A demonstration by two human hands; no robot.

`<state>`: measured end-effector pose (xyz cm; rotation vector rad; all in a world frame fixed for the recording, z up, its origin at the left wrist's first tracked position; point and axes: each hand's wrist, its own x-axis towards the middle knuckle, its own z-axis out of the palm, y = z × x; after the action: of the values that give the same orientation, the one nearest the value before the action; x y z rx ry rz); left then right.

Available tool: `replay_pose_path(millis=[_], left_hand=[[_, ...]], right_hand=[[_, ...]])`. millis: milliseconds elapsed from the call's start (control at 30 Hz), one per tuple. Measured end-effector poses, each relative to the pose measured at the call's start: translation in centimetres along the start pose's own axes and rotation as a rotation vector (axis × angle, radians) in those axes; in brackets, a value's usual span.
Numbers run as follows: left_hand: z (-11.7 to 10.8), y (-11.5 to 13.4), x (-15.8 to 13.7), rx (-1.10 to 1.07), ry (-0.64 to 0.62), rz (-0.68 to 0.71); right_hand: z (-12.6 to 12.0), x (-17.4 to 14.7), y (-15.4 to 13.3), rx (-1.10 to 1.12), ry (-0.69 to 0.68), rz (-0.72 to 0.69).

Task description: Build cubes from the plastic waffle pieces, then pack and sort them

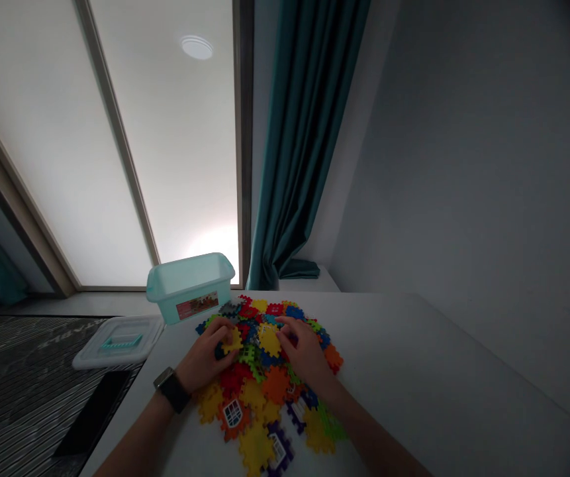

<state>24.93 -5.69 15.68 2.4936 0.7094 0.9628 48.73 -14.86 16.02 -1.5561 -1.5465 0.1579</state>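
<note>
A pile of colourful interlocking plastic tiles (272, 381) lies on the white table (414, 377) in front of me. My left hand (208, 358), with a dark watch on the wrist, grips a small yellow tile (234, 341) at the pile's left side. My right hand (303, 350) rests on the pile, its fingers touching a larger yellow tile (269, 339). The two yellow tiles sit close together between my hands.
A pale green plastic tub (189, 286) stands at the table's far left corner. Its white lid (120, 340) lies beside it at the left edge. A teal curtain (299, 152) hangs behind, next to a bright window. Dark striped floor lies left.
</note>
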Motion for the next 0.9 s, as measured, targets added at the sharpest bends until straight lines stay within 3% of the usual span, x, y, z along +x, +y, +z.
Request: replay_pose_path(millis=[200, 467, 633, 767, 900], left_hand=[[0.4, -1.0, -0.4, 0.007, -0.038, -0.015], [0.7, -1.5, -0.5, 0.010, -0.097, -0.028], [-0.5, 2.3, -0.3, 0.126, -0.140, 0.103], [-1.4, 6.0, -1.2, 0.140, -0.338, 0.212], [-1.8, 7.9, -2.6, 0.134, -0.455, 0.251]], right_hand=[[-0.1, 0.2, 0.7, -0.114, 0.038, -0.122], [-2.2, -6.9, -0.1, -0.161, -0.109, -0.398], [-1.9, -8.9, -0.4, -0.181, -0.127, -0.468], [-1.5, -8.7, -0.3, -0.192, -0.111, -0.459], [-1.4, -8.7, -0.3, -0.182, -0.103, -0.443]])
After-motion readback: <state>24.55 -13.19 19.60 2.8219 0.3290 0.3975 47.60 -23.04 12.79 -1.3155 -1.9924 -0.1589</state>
